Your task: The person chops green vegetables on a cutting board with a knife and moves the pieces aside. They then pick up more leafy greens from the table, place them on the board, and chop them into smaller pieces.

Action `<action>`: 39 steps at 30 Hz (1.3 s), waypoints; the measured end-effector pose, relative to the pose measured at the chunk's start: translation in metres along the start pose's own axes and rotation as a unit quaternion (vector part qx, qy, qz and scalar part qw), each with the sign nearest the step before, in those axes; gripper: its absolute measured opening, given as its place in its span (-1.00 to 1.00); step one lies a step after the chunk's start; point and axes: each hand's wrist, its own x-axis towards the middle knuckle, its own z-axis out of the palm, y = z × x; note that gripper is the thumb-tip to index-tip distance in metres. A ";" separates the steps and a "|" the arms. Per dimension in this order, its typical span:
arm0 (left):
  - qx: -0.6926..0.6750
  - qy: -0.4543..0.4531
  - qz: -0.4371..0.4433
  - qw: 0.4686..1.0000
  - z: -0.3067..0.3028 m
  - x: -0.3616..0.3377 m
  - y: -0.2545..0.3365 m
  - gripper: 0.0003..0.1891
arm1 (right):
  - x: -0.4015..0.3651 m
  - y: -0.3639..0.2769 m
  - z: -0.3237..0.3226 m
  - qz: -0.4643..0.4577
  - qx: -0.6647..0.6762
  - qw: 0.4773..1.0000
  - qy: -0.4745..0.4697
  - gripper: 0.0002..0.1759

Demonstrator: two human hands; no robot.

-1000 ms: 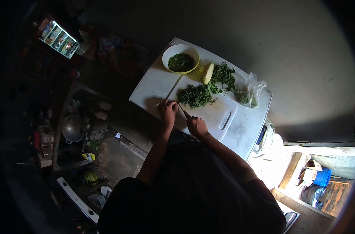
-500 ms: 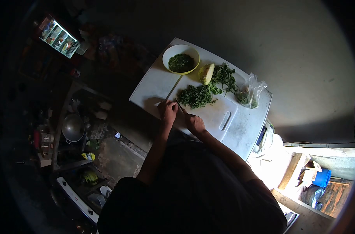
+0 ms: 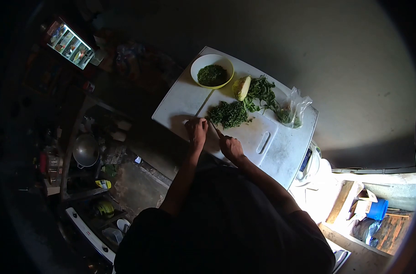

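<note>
My right hand [image 3: 231,147] is closed on the handle of a knife [image 3: 214,127], whose dark blade points up and left across the white cutting board [image 3: 251,145]. Beside the blade tip, my left hand [image 3: 197,130] is closed at the board's left edge; what its fingers hold, if anything, is too small to make out. Just above the knife lies a pile of chopped greens [image 3: 229,113]. Leafy stems [image 3: 261,93] and a cut pale-green vegetable [image 3: 242,88] sit behind the pile. Chopped greens also fill part of a white and yellow bowl [image 3: 231,68].
A clear plastic bag [image 3: 295,109] with greens lies on the right of the white table [image 3: 288,153]. On the left stand a shelf with a metal pot [image 3: 85,150] and a lit display case [image 3: 70,45]. A blue container [image 3: 377,209] is at the lower right.
My right hand has shifted very slightly right and down with the knife. My left hand stays nearly where it was beside the blade.
</note>
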 end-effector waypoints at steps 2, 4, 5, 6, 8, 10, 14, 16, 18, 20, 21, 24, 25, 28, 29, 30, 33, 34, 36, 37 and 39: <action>0.063 0.032 0.046 0.996 -0.011 0.003 0.011 -0.88 | 0.003 -0.006 -0.007 0.011 0.017 1.000 -0.002 -0.40; 0.062 0.035 0.040 0.997 -0.009 0.003 0.008 -0.91 | 0.002 -0.010 -0.011 0.012 0.011 1.000 -0.005 -0.40; 0.063 0.034 0.041 0.997 -0.008 0.003 0.006 -0.91 | 0.002 -0.013 -0.012 0.013 0.004 1.000 -0.009 -0.40; 0.029 0.043 0.051 0.997 -0.013 0.005 0.008 -0.91 | 0.001 -0.014 -0.013 0.013 0.005 1.000 -0.009 -0.40; -0.004 0.051 0.060 0.997 -0.021 0.009 0.013 -0.90 | -0.001 -0.015 -0.015 0.018 0.012 0.999 -0.028 -0.42; -0.012 0.055 0.052 0.997 -0.023 0.008 0.014 -0.93 | -0.002 -0.015 -0.017 0.015 0.022 0.999 -0.029 -0.41; -0.047 0.050 0.037 0.997 -0.022 0.008 0.012 -0.94 | -0.005 -0.013 -0.015 -0.003 0.027 0.999 -0.020 -0.40; -0.032 0.010 0.009 0.999 -0.022 0.007 0.011 -0.95 | -0.005 -0.012 -0.012 -0.014 0.024 1.000 -0.009 -0.41; -0.023 0.005 0.007 1.000 -0.022 0.007 0.010 -0.94 | -0.004 -0.011 -0.009 -0.024 0.021 0.999 0.000 -0.41; -0.013 0.001 0.004 1.000 -0.022 0.008 0.010 -0.93 | -0.003 -0.011 -0.006 -0.006 0.018 1.000 -0.018 -0.39; -0.026 0.011 0.008 1.000 -0.020 0.008 0.008 -0.93 | -0.002 -0.009 -0.002 -0.007 0.018 1.000 -0.021 -0.39; -0.052 0.020 0.003 0.998 -0.017 0.005 0.009 -0.93 | 0.004 0.006 0.018 -0.024 0.053 0.998 0.019 -0.37; -0.063 0.020 -0.005 0.998 -0.017 0.006 0.009 -0.93 | 0.008 0.014 0.030 -0.004 0.054 0.998 -0.006 -0.41; -0.142 -0.034 -0.050 0.988 -0.019 0.011 0.005 -0.93 | 0.007 0.018 0.039 0.002 0.042 0.999 -0.010 -0.40; -0.141 -0.034 -0.049 0.988 -0.020 0.013 0.003 -0.93 | 0.006 0.017 0.037 -0.013 0.026 1.000 0.010 -0.37; -0.060 -0.051 -0.031 0.996 -0.026 0.017 0.005 -0.92 | 0.004 0.011 0.027 -0.013 0.027 0.999 0.011 -0.37; -0.020 -0.089 -0.054 0.994 -0.025 0.017 0.000 -0.91 | -0.002 -0.004 0.000 -0.019 0.049 0.999 0.013 -0.36; -0.062 -0.107 -0.096 0.988 -0.020 0.016 -0.003 -0.90 | -0.003 -0.004 -0.001 -0.016 0.023 1.000 0.000 -0.36; -0.057 -0.093 -0.093 0.990 -0.014 0.014 -0.006 -0.91 | -0.003 -0.002 -0.002 -0.012 -0.004 1.000 -0.011 -0.36; -0.051 -0.077 -0.094 0.991 -0.014 0.013 -0.006 -0.92 | -0.002 0.000 0.000 -0.015 -0.001 1.000 0.001 -0.36; -0.007 -0.076 -0.077 0.994 -0.013 0.010 -0.004 -0.90 | 0.000 0.003 0.001 -0.021 0.004 1.000 0.012 -0.37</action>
